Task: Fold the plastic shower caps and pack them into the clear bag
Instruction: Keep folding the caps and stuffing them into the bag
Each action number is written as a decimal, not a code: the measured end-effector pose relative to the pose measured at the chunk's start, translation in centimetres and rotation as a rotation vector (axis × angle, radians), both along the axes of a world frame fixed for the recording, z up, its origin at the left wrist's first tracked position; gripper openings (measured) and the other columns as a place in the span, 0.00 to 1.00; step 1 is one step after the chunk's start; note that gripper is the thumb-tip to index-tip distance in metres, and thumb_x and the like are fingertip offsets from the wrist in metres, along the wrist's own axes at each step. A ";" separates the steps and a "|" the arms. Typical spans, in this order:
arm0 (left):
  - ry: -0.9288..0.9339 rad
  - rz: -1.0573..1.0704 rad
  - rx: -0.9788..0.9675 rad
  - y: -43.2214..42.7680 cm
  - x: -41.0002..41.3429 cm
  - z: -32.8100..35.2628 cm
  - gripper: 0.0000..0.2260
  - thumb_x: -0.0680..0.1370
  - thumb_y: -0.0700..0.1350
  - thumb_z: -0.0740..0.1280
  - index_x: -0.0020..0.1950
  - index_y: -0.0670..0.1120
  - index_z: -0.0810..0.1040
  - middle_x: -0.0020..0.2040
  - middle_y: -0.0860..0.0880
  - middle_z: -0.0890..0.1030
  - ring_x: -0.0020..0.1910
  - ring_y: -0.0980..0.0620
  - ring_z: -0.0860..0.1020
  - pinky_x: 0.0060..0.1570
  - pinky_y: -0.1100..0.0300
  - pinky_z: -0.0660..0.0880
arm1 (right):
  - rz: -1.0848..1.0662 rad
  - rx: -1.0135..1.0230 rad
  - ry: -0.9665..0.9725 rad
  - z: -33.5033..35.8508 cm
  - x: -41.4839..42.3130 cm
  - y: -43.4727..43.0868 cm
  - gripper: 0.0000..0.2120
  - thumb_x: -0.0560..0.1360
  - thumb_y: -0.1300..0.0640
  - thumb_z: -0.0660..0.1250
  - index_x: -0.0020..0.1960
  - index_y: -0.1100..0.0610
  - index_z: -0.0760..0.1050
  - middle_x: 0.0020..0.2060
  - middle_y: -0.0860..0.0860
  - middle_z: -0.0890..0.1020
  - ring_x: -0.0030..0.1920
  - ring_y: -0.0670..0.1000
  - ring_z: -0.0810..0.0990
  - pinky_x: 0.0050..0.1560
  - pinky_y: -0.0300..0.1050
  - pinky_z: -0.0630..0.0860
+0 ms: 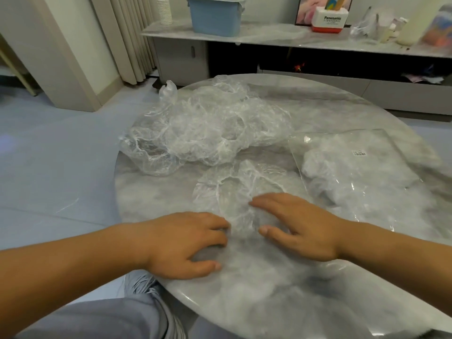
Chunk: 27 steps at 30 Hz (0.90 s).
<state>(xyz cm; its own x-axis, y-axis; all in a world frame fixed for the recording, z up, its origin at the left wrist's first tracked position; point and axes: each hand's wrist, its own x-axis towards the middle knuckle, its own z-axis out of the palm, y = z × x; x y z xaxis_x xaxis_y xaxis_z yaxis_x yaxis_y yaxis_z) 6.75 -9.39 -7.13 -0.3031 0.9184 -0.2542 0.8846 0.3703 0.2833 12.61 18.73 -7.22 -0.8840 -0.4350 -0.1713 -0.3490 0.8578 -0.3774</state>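
Note:
One clear plastic shower cap (234, 189) lies spread on the round marble table (281, 289) in front of me. My left hand (188, 243) rests on the table at the cap's near left edge, its fingertips bent onto the plastic. My right hand (300, 226) lies flat with straight fingers on the cap's near right part. Behind the cap is a crumpled pile of several more shower caps (205, 128). To the right lies the clear bag (362, 172), flat, with white folded caps inside and a small barcode label.
A low grey cabinet (318, 40) runs along the back, carrying a blue bin (216, 15), a Panasonic box (329, 19) and bottles. A curtain (129, 37) hangs at back left. Grey floor lies left of the table; my knee is below its near edge.

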 end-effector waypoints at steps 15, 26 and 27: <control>-0.021 0.070 0.038 -4.7 1.0 0.2 0.26 0.79 0.64 0.56 0.73 0.55 0.73 0.81 0.53 0.57 0.78 0.55 0.53 0.76 0.56 0.55 | 0.080 0.005 0.259 0.9 0.0 -1.9 0.21 0.80 0.36 0.57 0.55 0.46 0.83 0.77 0.53 0.66 0.77 0.54 0.63 0.74 0.57 0.66; -0.014 0.105 0.087 -5.6 0.1 -0.6 0.27 0.77 0.59 0.60 0.75 0.53 0.71 0.76 0.49 0.69 0.75 0.53 0.64 0.74 0.66 0.51 | 0.245 -0.025 0.020 0.3 1.6 -4.8 0.26 0.82 0.41 0.55 0.72 0.52 0.74 0.67 0.48 0.78 0.69 0.47 0.73 0.68 0.48 0.69; -0.002 0.093 0.135 -5.6 0.2 -0.4 0.25 0.78 0.57 0.62 0.73 0.51 0.75 0.71 0.50 0.75 0.71 0.53 0.70 0.73 0.67 0.54 | 0.203 -0.097 0.032 0.5 1.8 -4.7 0.24 0.81 0.42 0.56 0.70 0.52 0.77 0.64 0.48 0.81 0.67 0.46 0.75 0.66 0.46 0.71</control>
<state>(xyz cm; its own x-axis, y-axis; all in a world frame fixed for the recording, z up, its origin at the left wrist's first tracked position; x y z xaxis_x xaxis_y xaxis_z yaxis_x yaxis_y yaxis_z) 6.92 -14.95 -7.57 -0.3884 0.9121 -0.1311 0.8474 0.4094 0.3381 14.37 14.02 -6.68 -0.7810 -0.6175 -0.0933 -0.5237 0.7290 -0.4408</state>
